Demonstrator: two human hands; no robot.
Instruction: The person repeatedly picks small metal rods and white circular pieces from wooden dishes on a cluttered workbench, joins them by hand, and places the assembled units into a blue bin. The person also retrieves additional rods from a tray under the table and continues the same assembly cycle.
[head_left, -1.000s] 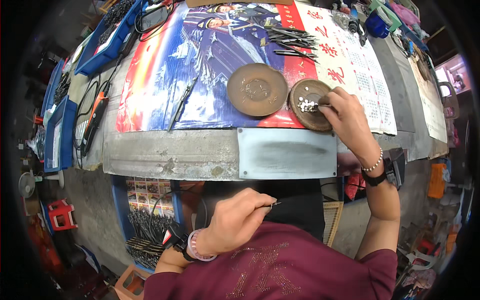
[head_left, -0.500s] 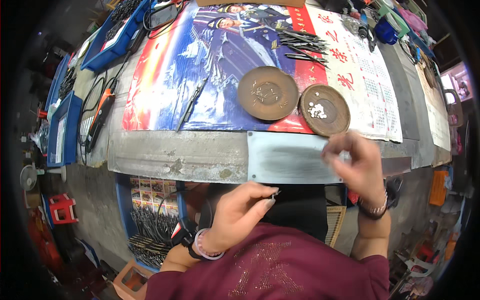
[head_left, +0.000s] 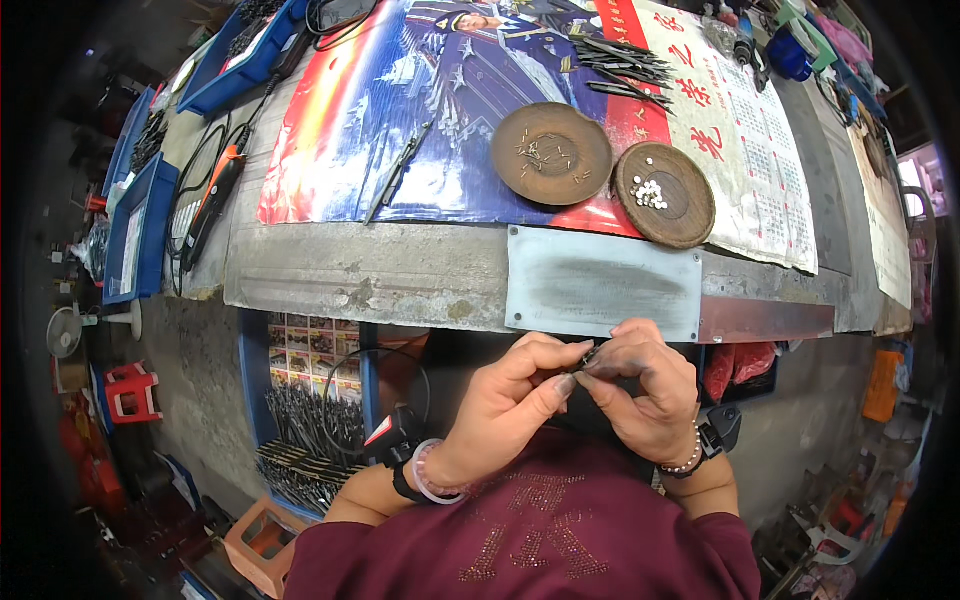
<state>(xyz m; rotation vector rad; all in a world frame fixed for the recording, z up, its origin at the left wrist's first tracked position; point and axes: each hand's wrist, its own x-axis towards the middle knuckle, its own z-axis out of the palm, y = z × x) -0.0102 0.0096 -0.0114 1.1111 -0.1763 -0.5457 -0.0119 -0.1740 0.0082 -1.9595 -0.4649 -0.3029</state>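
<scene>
Before my chest, at the table's front edge, both hands meet fingertip to fingertip. My left hand (head_left: 520, 390) pinches a small dark piece (head_left: 590, 355) between thumb and forefinger; its kind is too small to make out. My right hand (head_left: 645, 385) is closed in a pinch against the same spot, its fingertips dark with grime. Whatever lies between them is mostly hidden. Just beyond, a pale smudged plate (head_left: 605, 285) is fixed to the tabletop. Behind it sit a round brown dish (head_left: 510, 165) of thin little pins and another brown dish (head_left: 690, 215) holding small white beads.
Slender dark metal tools (head_left: 625, 65) lie heaped on the poster (head_left: 340, 150), with a similar dark pair (head_left: 398, 172) further left. An orange-and-black corded tool (head_left: 212, 205) rests by blue bins (head_left: 140, 230). Below the table, a blue-edged drawer (head_left: 258, 400) holds many dark pieces.
My right hand has come down and left from near the bead dish to meet my left hand's fingertips. The camera view has shifted, so the tabletop appears higher.
</scene>
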